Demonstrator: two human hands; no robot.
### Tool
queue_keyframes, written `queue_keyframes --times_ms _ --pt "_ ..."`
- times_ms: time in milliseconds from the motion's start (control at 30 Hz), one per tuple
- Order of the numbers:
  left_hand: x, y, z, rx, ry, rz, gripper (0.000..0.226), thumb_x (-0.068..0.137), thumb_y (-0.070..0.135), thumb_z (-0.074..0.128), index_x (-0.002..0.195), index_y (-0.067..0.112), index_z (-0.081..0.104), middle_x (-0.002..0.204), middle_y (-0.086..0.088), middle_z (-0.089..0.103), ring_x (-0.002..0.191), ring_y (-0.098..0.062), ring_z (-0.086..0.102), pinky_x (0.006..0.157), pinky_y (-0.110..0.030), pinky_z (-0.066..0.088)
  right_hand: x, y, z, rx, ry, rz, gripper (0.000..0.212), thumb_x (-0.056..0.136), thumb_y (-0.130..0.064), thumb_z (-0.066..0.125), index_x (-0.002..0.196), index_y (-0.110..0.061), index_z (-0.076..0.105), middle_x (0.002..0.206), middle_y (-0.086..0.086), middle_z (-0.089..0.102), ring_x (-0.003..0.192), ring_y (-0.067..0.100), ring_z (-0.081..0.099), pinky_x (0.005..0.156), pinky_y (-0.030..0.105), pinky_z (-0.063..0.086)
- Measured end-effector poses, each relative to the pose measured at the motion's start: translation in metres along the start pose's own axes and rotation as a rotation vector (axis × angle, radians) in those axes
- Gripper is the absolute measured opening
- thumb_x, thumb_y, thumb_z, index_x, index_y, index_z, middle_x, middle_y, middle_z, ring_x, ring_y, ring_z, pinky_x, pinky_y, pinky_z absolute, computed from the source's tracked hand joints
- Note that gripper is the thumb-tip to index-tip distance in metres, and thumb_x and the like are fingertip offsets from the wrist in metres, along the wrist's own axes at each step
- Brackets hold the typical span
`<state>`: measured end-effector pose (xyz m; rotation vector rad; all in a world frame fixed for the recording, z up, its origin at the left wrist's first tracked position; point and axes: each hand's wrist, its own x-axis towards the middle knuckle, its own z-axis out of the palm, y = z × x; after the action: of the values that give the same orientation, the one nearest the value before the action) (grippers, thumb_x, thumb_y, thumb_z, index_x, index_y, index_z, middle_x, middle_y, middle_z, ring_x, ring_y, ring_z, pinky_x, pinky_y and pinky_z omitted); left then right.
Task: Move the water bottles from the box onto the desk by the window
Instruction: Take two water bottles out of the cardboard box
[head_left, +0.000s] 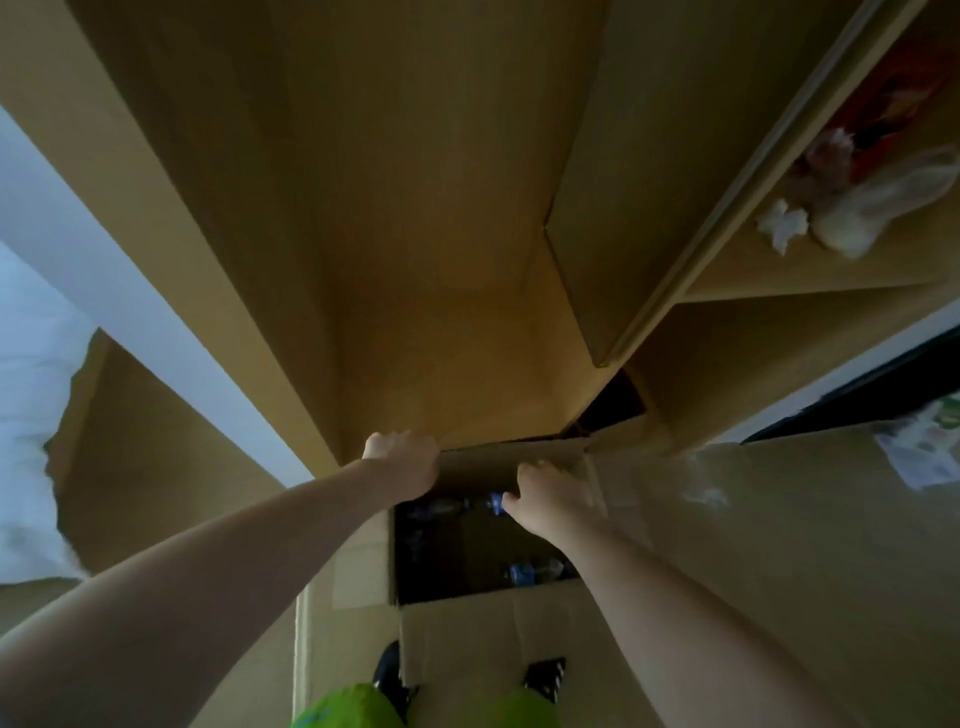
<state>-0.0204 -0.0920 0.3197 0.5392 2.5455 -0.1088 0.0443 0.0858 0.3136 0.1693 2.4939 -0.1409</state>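
Observation:
A cardboard box (457, 618) stands on the floor in front of me, its top open and its inside dark. Several water bottles with blue labels lie inside: one near the far side (467, 503), another near the near right corner (535, 570). My left hand (402, 462) grips the left end of the far flap (483, 467). My right hand (553, 501) holds the same flap's right part, fingers curled over its edge. The flap stands tilted up and away from me.
A wooden cabinet or wardrobe (415, 208) rises right behind the box. To the right, an open shelf holds a plastic bag (872, 202) and crumpled paper. A larger cardboard surface (805, 545) lies on the right. White bedding (31, 389) is at the left.

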Motion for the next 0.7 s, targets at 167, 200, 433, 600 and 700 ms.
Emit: queue_keyframes --times_ms 167,200,433,600,700 --pt "0.017 0.02 0.026 -0.103 -0.087 -0.148 0.032 0.096 0.025 0.038 0.12 0.018 0.058 0.115 -0.003 0.063 0.101 -0.023 0.061 0.066 -0.031 0.037 0.041 0.035 0.019 -0.079 -0.065 -0.109 0.038 0.099 -0.044 0.041 0.123 -0.017 0.053 0.122 0.005 0.053 0.109 0.026 0.054 0.086 0.039 0.048" --pt "0.021 0.027 0.033 -0.122 -0.121 -0.161 0.031 0.097 0.026 0.038 0.119 0.018 0.058 0.116 -0.003 0.063 0.101 -0.023 0.06 0.066 -0.031 0.038 0.048 0.044 0.024 -0.082 -0.082 -0.124 0.038 0.098 -0.045 0.043 0.123 -0.018 0.053 0.121 0.005 0.054 0.11 0.025 0.055 0.088 0.04 0.048" --pt "0.062 0.068 0.082 -0.321 -0.211 -0.276 0.027 0.099 0.026 0.035 0.112 0.022 0.058 0.096 0.0 0.058 0.084 -0.019 0.054 0.073 -0.03 0.039 0.11 0.112 0.056 -0.134 -0.223 -0.188 0.026 0.097 -0.041 0.048 0.104 -0.017 0.055 0.114 0.004 0.053 0.104 0.025 0.056 0.089 0.042 0.05" --pt "0.12 0.094 0.147 -0.364 -0.208 -0.278 0.028 0.098 0.029 0.036 0.111 0.023 0.059 0.109 -0.003 0.064 0.097 -0.023 0.061 0.08 -0.035 0.047 0.177 0.153 0.108 -0.125 -0.295 -0.175 0.02 0.098 -0.036 0.049 0.093 -0.017 0.05 0.098 0.004 0.054 0.091 0.022 0.057 0.074 0.033 0.046" --pt "0.158 0.108 0.2 -0.406 -0.233 -0.266 0.029 0.098 0.029 0.034 0.114 0.023 0.058 0.116 -0.003 0.063 0.103 -0.025 0.06 0.083 -0.036 0.046 0.221 0.163 0.163 -0.042 -0.349 -0.174 0.022 0.099 -0.036 0.048 0.102 -0.015 0.054 0.1 0.002 0.053 0.086 0.018 0.054 0.071 0.031 0.045"
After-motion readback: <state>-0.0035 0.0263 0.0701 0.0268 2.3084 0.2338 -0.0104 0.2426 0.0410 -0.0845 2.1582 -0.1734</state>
